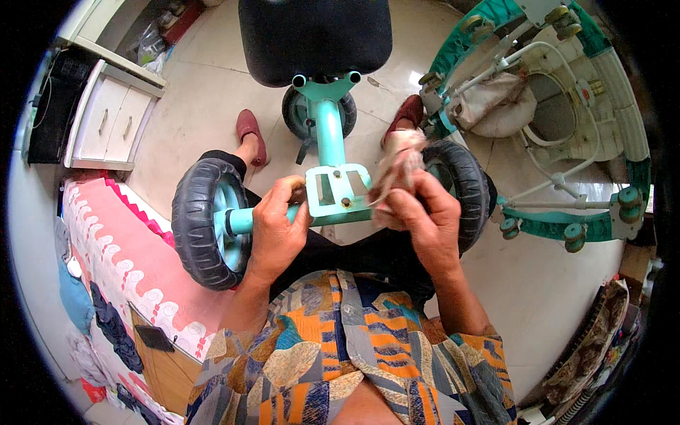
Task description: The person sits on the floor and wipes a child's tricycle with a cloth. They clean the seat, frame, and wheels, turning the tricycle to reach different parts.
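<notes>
Left hand (278, 230) pinches the frame (330, 145) between its fingers; right hand (431, 221) pinches a rag (398, 168) beside it; wiping seems unfinished.

Smooth, glossy frame (330, 134); cloth rag (398, 170); ridged tyres (193, 223).

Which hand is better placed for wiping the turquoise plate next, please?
Probably the right hand: it holds the cloth, close beside the turquoise plate. The left hand seems to grip the turquoise axle and has no cloth.
</notes>
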